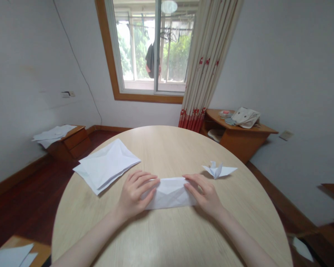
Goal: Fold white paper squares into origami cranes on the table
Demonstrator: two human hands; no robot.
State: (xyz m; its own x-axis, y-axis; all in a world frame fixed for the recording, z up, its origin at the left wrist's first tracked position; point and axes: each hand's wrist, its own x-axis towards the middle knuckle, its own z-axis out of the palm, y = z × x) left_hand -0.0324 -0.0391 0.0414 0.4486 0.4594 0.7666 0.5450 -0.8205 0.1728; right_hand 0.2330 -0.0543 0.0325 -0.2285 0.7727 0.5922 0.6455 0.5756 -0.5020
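Observation:
A long folded strip of white paper (169, 193) lies on the round pale wooden table (167, 237), with creases showing across its top. My left hand (135, 194) holds its left end, fingers curled over the paper. My right hand (203, 194) grips the right end the same way. Just beyond the right hand stands a white origami crane (218, 170). A loose stack of folded white paper sheets (107, 167) rests to the left, not touching either hand.
Past the table's far edge, a low wooden cabinet (68, 142) holds white papers, and a wooden corner shelf (239, 129) holds a cloth bag (245, 116). Dark red wood flooring (30, 200) surrounds the table. More white paper (8, 256) lies on a wooden surface at bottom left.

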